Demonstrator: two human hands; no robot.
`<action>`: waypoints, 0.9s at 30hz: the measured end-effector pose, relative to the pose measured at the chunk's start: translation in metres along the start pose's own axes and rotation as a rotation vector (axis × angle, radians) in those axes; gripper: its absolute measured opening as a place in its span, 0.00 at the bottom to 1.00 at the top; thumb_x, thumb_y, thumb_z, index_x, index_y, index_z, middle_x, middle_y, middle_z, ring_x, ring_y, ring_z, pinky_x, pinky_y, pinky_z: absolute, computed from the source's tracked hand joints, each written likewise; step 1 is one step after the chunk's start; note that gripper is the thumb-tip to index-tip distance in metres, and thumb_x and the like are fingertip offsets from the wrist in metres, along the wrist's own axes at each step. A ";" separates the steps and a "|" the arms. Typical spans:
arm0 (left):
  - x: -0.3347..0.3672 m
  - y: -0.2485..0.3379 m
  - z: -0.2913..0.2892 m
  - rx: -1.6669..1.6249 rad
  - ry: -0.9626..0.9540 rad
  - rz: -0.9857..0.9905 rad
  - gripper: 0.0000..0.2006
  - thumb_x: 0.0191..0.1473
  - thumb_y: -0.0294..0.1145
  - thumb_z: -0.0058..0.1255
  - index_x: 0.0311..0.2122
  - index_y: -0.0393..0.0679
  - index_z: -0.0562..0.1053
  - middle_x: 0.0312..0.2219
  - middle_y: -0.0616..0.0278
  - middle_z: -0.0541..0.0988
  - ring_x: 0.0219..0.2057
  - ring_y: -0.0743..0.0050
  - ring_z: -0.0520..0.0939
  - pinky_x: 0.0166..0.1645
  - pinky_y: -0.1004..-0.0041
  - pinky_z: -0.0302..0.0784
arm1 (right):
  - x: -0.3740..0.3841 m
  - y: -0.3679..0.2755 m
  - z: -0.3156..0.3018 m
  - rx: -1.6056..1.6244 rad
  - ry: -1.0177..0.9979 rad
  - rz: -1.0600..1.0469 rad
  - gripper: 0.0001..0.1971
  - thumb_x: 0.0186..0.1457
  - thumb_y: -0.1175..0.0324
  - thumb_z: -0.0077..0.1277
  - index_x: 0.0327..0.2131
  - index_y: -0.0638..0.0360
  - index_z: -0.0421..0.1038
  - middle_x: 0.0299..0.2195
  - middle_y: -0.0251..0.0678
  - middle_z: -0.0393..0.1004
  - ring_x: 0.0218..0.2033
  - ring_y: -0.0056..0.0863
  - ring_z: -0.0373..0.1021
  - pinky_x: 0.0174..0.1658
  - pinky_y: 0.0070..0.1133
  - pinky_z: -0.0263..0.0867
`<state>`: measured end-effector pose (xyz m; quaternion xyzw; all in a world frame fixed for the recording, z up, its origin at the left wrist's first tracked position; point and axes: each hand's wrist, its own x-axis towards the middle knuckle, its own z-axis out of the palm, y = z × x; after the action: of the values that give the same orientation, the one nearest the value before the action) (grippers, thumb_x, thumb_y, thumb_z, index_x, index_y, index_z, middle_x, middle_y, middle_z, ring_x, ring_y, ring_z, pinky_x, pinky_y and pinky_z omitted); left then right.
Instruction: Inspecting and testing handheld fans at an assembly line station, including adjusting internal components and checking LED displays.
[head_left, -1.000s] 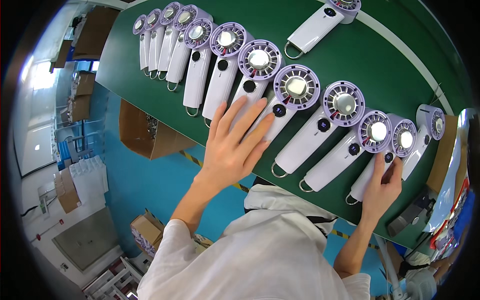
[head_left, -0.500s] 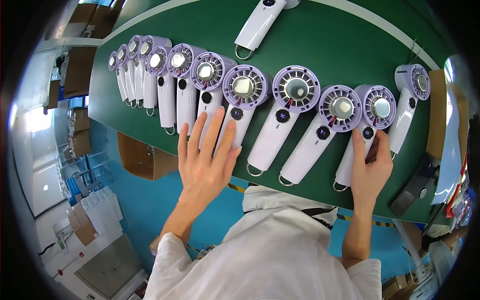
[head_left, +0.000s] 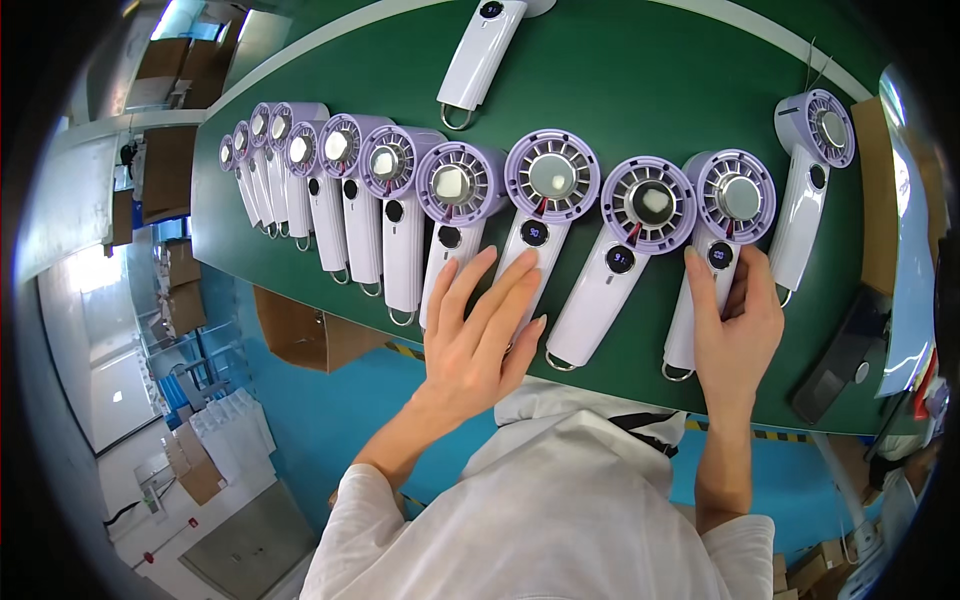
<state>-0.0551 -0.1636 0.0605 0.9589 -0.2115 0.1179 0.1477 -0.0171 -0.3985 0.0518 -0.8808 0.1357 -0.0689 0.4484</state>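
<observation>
Purple-and-white handheld fans lie in a slanting row on the green table (head_left: 640, 90). My left hand (head_left: 470, 350) has its fingers stretched over the handle of a fan (head_left: 552, 175) with a lit display; the fingertips sit just below that display. Left of it lies a fan (head_left: 462, 184) whose display looks dark. Between my hands is another lit fan (head_left: 585, 310). My right hand (head_left: 740, 325) grips the handle of the fan (head_left: 737, 197) to its right, thumb on one side and fingers on the other. That fan's display is lit, and a wire loop shows at its lower end.
One fan (head_left: 815, 130) lies apart at the right, another (head_left: 482, 62) at the far side. A dark flat device (head_left: 835, 365) rests near the right edge beside a cardboard piece (head_left: 880, 200). An open cardboard box (head_left: 300, 330) stands below the table's left front edge.
My left hand has moved right, from one fan's handle to the neighbouring one. The display of the fan it left has gone dark. My right hand keeps its grip. The view has shifted slightly.
</observation>
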 end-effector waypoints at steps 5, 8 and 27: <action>-0.005 0.001 0.004 -0.139 0.027 -0.049 0.25 0.45 0.23 0.58 0.52 0.33 0.70 0.51 0.50 0.75 0.54 0.47 0.70 0.61 0.54 0.60 | -0.001 0.003 0.001 0.040 0.003 0.002 0.19 0.49 0.62 0.64 0.39 0.65 0.71 0.26 0.34 0.73 0.19 0.17 0.64 0.22 0.17 0.60; -0.004 0.004 0.003 -0.151 0.011 -0.067 0.25 0.45 0.23 0.58 0.51 0.32 0.70 0.52 0.50 0.75 0.55 0.46 0.69 0.61 0.53 0.59 | 0.000 0.009 0.003 0.084 0.042 -0.050 0.20 0.49 0.62 0.64 0.39 0.65 0.71 0.25 0.34 0.73 0.18 0.18 0.64 0.22 0.17 0.60; 0.012 0.028 0.015 -0.001 -0.145 0.048 0.26 0.50 0.38 0.55 0.56 0.46 0.71 0.60 0.52 0.65 0.61 0.40 0.59 0.63 0.45 0.51 | 0.001 0.004 -0.003 -0.014 0.005 -0.115 0.21 0.48 0.59 0.64 0.38 0.64 0.70 0.27 0.38 0.73 0.21 0.28 0.70 0.23 0.23 0.65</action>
<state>-0.0549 -0.1976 0.0562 0.9595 -0.2447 0.0514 0.1296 -0.0182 -0.4037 0.0505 -0.8900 0.0862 -0.0958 0.4374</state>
